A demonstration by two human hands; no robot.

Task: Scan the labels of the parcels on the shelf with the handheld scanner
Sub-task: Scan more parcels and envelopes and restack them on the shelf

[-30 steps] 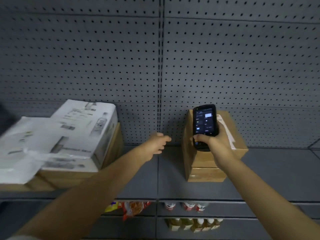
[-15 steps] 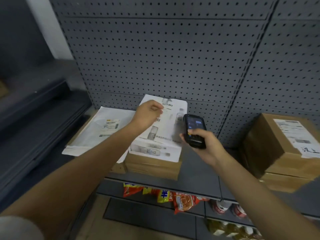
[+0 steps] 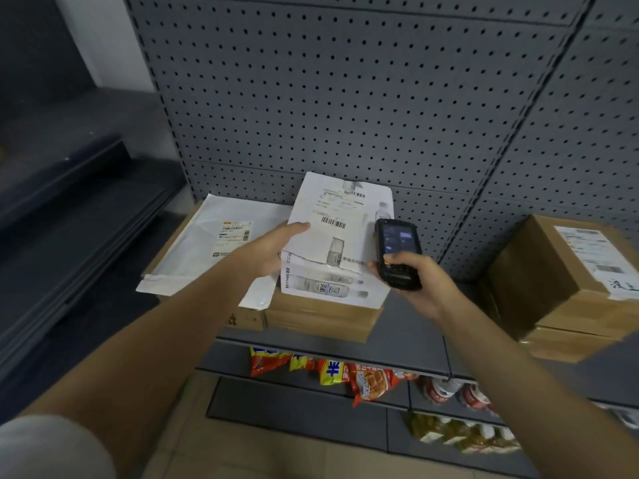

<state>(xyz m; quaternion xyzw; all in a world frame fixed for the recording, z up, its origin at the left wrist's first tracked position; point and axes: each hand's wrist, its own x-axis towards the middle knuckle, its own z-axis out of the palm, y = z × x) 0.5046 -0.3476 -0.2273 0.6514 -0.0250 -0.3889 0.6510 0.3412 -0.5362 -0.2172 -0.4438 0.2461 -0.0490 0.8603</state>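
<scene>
A white printed box (image 3: 337,250) with barcode labels on top sits on a flat brown carton (image 3: 321,318) on the grey shelf (image 3: 408,337). My left hand (image 3: 273,250) grips the box's left edge, thumb on top, tilting it up. My right hand (image 3: 415,278) holds the black handheld scanner (image 3: 397,252) upright just right of the box, screen lit and facing me. A white mailer bag (image 3: 214,243) with a label lies left of the box. A brown parcel (image 3: 567,281) with a white label stands at the right on another carton.
A grey pegboard wall (image 3: 345,98) backs the shelf. Snack packets (image 3: 345,373) and cups (image 3: 449,392) fill the lower shelves. Dark shelving (image 3: 69,209) runs along the left.
I have turned from the brown parcel to the white box at the left. My left hand moved onto the box and took hold of its edge; the scanner came alongside it.
</scene>
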